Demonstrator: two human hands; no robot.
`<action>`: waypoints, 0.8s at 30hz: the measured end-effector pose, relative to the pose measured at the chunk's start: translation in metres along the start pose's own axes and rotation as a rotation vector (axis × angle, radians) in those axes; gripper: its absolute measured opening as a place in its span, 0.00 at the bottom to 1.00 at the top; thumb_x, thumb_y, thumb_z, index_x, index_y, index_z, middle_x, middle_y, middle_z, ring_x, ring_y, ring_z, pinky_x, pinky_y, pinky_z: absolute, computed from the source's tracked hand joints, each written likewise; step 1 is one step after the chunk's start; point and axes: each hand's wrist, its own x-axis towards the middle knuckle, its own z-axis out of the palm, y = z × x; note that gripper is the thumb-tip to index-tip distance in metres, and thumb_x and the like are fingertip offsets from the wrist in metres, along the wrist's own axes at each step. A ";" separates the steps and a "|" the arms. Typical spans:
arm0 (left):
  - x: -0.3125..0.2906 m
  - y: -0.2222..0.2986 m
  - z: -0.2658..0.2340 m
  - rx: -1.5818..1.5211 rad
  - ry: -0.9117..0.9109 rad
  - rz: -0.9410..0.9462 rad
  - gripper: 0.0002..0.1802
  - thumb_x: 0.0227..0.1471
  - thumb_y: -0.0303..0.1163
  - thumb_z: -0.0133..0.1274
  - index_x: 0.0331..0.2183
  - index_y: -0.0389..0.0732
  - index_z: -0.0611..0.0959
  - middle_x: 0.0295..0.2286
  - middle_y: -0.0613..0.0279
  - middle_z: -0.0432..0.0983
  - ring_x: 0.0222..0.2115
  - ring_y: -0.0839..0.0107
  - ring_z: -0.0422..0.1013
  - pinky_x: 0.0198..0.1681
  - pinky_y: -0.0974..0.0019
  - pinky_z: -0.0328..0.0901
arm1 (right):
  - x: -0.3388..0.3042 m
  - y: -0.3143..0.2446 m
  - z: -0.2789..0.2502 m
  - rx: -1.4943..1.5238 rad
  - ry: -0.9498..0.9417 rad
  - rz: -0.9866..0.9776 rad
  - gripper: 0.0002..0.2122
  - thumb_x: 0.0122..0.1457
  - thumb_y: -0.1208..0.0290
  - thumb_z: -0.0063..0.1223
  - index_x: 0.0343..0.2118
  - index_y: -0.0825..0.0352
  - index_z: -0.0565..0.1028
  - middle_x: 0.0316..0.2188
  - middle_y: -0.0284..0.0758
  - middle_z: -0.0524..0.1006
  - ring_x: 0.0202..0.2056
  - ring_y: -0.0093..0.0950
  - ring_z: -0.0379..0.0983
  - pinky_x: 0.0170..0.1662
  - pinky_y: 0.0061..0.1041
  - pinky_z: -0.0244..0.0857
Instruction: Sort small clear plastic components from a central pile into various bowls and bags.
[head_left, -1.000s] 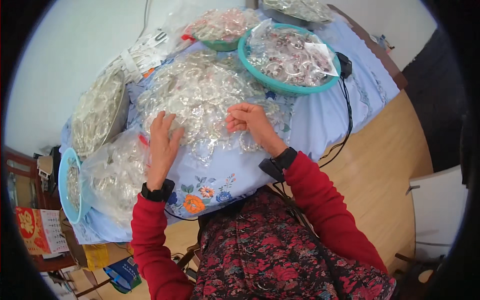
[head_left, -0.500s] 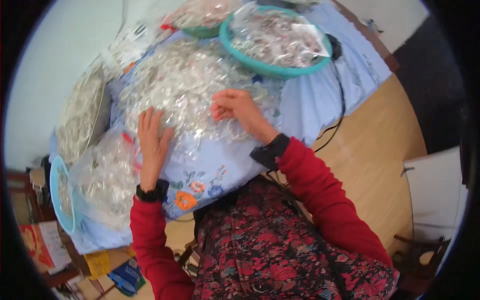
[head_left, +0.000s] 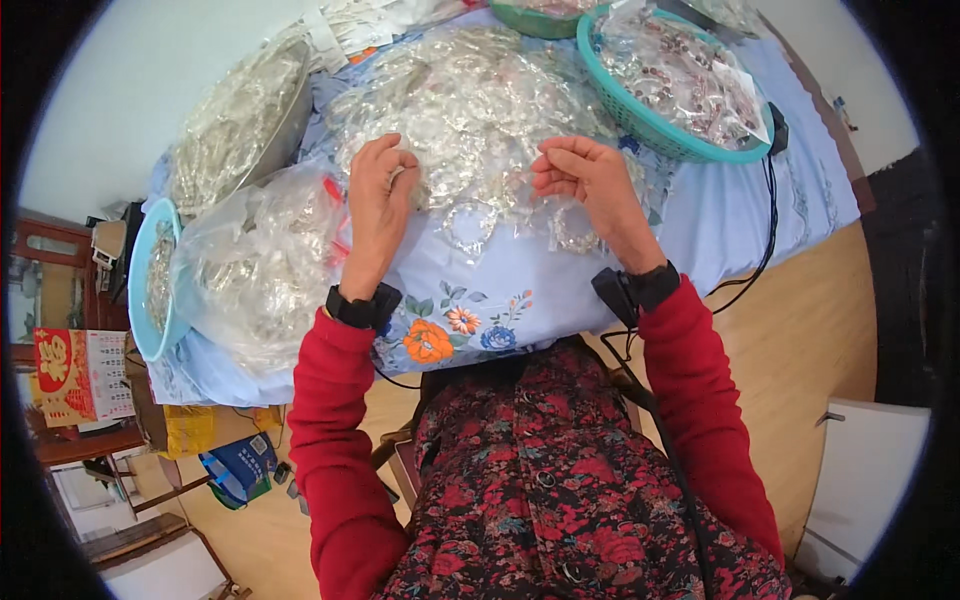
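Note:
My left hand [head_left: 380, 205] is over the near left side of a heap of clear plastic packets [head_left: 450, 110]. Its fingers are loosely bent, the thumb stands a little apart, and nothing shows in it. My right hand [head_left: 595, 190] hovers at the heap's near right side. Its fingers are bent and pressed together with the thumb; whatever they may hold cannot be made out. Between the hands, at the near edge of the heap, lies a packet with a ring-shaped beaded bracelet [head_left: 470, 226]. A similar bracelet packet [head_left: 572, 228] sits just below my right hand.
A teal basket [head_left: 690, 148] of packets stands at the far right. On the left are a large full basin [head_left: 290, 130], a bulging clear bag [head_left: 250, 270] and a light blue basin [head_left: 150, 335]. A black cable [head_left: 768, 220] hangs over the flowered blue cloth [head_left: 560, 290].
The view has shifted, so the table things sit further right. My left hand's fingers, stretched out before, are now bent. My right hand stays over the heap's near side.

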 end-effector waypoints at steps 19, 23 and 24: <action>0.010 0.058 -0.019 -0.730 0.070 -0.631 0.06 0.52 0.27 0.46 0.33 0.36 0.74 0.22 0.62 0.75 0.18 0.81 0.67 0.19 0.78 0.57 | -0.026 0.017 0.046 0.168 -0.302 0.076 0.20 0.47 0.81 0.48 0.46 0.74 0.67 0.38 0.40 0.75 0.31 0.29 0.75 0.39 0.24 0.69; 0.004 0.054 -0.015 -0.735 0.077 -0.636 0.07 0.52 0.28 0.46 0.33 0.37 0.74 0.21 0.63 0.75 0.16 0.82 0.65 0.19 0.78 0.56 | -0.026 0.023 0.044 0.182 -0.348 0.055 0.17 0.46 0.82 0.47 0.43 0.74 0.68 0.37 0.39 0.75 0.31 0.29 0.76 0.37 0.24 0.69; 0.003 0.053 -0.015 -0.742 0.077 -0.640 0.07 0.52 0.28 0.46 0.34 0.37 0.74 0.22 0.63 0.75 0.16 0.81 0.65 0.19 0.78 0.56 | -0.027 0.023 0.044 0.171 -0.334 0.066 0.15 0.47 0.81 0.47 0.41 0.74 0.69 0.36 0.39 0.76 0.31 0.29 0.76 0.37 0.24 0.69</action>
